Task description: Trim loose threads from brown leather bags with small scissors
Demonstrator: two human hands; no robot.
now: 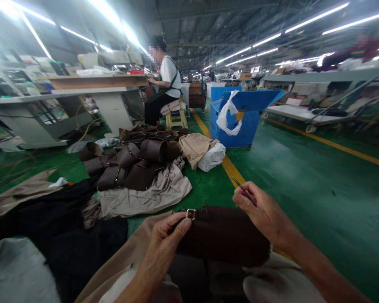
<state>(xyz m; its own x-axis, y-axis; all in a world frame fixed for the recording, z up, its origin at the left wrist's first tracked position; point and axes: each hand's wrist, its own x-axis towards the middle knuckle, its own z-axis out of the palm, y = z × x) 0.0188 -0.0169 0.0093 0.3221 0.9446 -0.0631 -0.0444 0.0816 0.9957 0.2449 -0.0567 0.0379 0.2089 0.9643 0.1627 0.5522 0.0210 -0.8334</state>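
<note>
1. Lower centre of the frame: the person's left hand is closed around a dark brown leather bag, holding it firmly, with the thumb and fingers just beside a metal buckle
2. To the right, the right hand is pinched closed on a slim pointed tool, its exact kind too small to tell. The tool's tip points up and left, and the hand sits just above the bag, apart from it
3. The bag lies in the foreground over a beige cloth, with its strap and buckle in place. Whether any work on it remains cannot be told
4. Centre of the frame: a heap of similar brown leather bags, with straps and buckles fitted, lies on a crumpled grey-beige cloth on the green floor. They look made up
5. Upper left: a co-worker sits at a workbench. Right of them stands a blue bin
</note>
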